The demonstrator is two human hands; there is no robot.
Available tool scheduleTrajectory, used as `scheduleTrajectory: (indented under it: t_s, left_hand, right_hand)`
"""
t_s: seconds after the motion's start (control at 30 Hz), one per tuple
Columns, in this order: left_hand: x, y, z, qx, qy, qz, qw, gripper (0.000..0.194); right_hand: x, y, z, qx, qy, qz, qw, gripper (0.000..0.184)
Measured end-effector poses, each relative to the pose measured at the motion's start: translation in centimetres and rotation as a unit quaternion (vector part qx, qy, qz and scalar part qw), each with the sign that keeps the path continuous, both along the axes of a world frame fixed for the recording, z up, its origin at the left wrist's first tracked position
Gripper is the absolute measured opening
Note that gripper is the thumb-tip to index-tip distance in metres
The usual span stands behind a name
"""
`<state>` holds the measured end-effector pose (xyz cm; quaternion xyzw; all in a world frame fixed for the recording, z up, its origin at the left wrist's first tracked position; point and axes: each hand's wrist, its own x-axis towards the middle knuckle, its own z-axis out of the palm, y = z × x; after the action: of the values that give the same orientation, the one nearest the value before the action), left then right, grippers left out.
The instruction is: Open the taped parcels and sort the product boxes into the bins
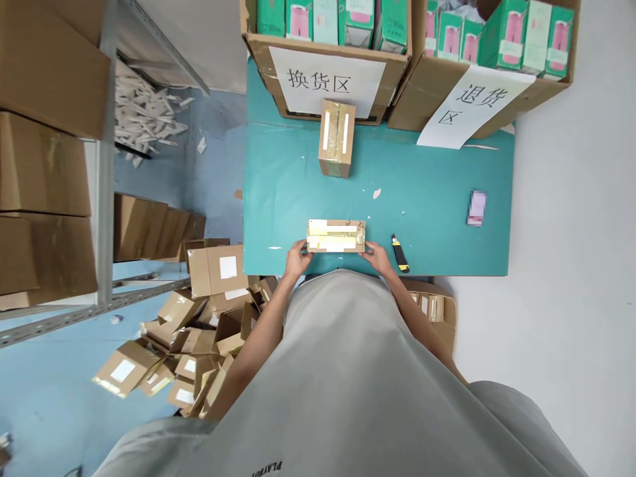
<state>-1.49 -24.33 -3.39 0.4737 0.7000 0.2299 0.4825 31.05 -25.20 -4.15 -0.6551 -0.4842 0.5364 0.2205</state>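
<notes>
Directly in front of me, at the near edge of the green table [278,192], is a small taped cardboard box [336,236] with white and yellow strips along its top. My left hand [298,258] grips its left end, fingers curled at the corner. At the opposite end, my right hand [376,257] holds the right corner between thumb and fingers. A black and yellow utility knife [399,254] lies just right of my right hand. Farther back stands another taped cardboard box [336,139], closed.
Two large cartons, one left [258,59] and one right [412,93], hold green boxes at the back, with paper signs on their fronts. A blurred pink item [477,208] lies at right. Opened cardboard boxes [199,341] pile on the floor at left, beside a metal shelf [104,199].
</notes>
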Motion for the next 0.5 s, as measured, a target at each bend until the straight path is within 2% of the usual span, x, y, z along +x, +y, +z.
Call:
scheduleTrajectory:
  t_s: [0.17, 0.33, 0.5]
  left_hand:
    - [-0.7, 0.9, 1.0, 0.034, -0.028, -0.013, 0.999, 0.047]
    - [-1.4, 2.4, 2.3, 0.05, -0.017, -0.031, 0.998, 0.045]
    - [-1.3, 3.4, 2.1, 0.012, 0.075, -0.035, 0.996, 0.034]
  right_hand:
    - [0.4, 1.2, 1.4, 0.032, -0.001, 0.009, 0.999, 0.066]
    - [0.2, 3.3, 3.2, 0.078, -0.036, 0.028, 0.996, 0.06]
    - [-1.1, 4.2, 3.5, -0.004, -0.123, 0.045, 0.991, 0.067]
